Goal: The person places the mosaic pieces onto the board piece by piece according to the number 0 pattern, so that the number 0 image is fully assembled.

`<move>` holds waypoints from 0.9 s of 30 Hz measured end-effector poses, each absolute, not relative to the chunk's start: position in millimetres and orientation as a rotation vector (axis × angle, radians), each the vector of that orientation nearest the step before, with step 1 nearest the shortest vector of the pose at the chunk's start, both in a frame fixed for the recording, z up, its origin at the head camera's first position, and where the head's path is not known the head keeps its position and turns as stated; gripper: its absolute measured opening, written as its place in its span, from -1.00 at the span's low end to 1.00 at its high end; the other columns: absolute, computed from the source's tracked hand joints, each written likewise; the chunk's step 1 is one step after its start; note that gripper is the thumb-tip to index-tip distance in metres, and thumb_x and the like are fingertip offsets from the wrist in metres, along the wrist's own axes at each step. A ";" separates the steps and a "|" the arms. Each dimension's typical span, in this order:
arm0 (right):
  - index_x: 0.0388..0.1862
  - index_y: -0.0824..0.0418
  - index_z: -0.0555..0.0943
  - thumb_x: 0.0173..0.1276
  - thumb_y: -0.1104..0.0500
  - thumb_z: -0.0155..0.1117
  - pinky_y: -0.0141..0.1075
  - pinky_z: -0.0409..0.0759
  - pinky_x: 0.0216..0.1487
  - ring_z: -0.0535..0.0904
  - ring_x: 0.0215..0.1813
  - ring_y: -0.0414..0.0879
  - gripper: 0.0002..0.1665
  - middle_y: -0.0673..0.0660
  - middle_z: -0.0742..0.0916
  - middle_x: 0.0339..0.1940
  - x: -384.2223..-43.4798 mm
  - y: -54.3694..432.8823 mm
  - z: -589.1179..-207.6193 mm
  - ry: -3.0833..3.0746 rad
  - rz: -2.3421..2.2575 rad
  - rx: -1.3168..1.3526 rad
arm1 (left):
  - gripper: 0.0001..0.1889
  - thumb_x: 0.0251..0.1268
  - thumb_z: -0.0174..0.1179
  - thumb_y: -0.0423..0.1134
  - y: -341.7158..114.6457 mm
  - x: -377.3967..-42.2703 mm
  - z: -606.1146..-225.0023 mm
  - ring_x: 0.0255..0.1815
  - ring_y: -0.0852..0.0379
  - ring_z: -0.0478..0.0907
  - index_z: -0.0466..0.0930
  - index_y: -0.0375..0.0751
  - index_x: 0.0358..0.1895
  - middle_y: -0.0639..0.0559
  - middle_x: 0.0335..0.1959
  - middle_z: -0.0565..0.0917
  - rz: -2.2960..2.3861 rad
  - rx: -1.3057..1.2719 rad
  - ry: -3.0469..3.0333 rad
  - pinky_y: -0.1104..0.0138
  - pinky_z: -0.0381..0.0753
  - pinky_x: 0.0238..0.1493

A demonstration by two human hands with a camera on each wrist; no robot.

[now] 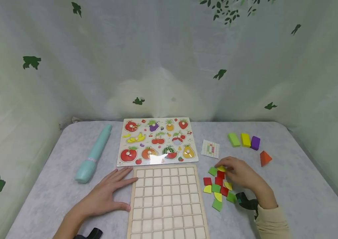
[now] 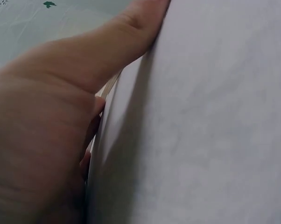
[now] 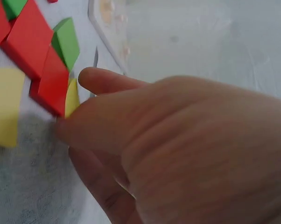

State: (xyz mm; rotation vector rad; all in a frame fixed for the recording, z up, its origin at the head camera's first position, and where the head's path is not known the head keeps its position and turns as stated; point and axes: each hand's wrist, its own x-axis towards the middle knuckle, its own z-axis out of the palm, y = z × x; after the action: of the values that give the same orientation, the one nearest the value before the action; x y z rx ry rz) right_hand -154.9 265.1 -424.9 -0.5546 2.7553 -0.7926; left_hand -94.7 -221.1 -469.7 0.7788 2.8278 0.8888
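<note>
My left hand (image 1: 106, 194) lies spread at the left edge of a wooden grid board (image 1: 162, 199), thumb and fingertips right at its frame. In the left wrist view the thumb (image 2: 117, 39) stretches along that side, close over the tabletop. With the right hand (image 1: 240, 172) I pinch a yellow quarter-circle piece (image 1: 221, 168) at the top of a loose group of flat pieces. The right wrist view shows finger and thumb on either side of this yellow piece (image 3: 72, 99), partly hiding it. Red squares (image 1: 207, 181), green squares (image 1: 216, 204) and other yellow quarter-circles (image 1: 207, 189) lie beside the hand.
A fruit-picture puzzle board (image 1: 157, 142) lies behind the grid board. Right of it is a small pattern card (image 1: 210, 148). Green (image 1: 233, 139), yellow (image 1: 245, 140) and purple blocks (image 1: 255, 143) and an orange triangular block (image 1: 265, 158) sit back right. A teal tapered object (image 1: 94, 156) lies left.
</note>
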 end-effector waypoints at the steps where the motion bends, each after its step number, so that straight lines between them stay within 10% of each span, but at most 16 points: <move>1: 0.09 0.14 0.72 0.37 0.46 0.25 0.09 0.72 0.19 0.63 0.16 0.12 -0.60 0.15 0.70 0.17 -155.1 265.9 -425.4 2.765 -0.786 -0.560 | -0.05 -0.11 0.39 0.49 -220.3 -94.0 -470.2 0.65 -0.17 0.11 0.48 0.27 0.46 0.04 0.65 0.23 0.874 0.783 2.843 0.17 -0.08 0.65; 7: 0.07 0.19 0.73 0.36 0.39 0.36 0.07 0.74 0.14 0.66 0.07 0.10 -0.68 0.15 0.72 0.06 -155.6 268.5 -427.4 2.815 -0.774 -0.567 | -0.12 0.09 0.32 0.47 -215.0 -90.2 -474.3 0.63 -0.15 0.16 0.46 0.20 0.49 0.06 0.61 0.31 0.772 0.914 2.949 0.52 -0.40 0.62; 27: -0.08 0.12 0.69 0.25 0.05 0.58 -0.32 0.61 -0.19 0.51 -0.21 -0.13 -0.65 -0.04 0.64 -0.30 -157.2 271.2 -432.2 2.859 -0.704 -0.370 | -0.29 0.22 0.38 0.26 -195.7 -88.6 -485.4 0.58 -0.02 0.28 0.52 0.18 0.44 0.10 0.54 0.41 0.725 0.988 3.099 0.42 -0.24 0.66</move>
State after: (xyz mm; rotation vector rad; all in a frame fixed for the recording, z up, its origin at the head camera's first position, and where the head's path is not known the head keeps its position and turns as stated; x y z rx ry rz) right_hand -157.2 271.2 -432.2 -0.3704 2.8591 -0.7039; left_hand -88.6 -195.7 -485.4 0.9880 3.0987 0.7249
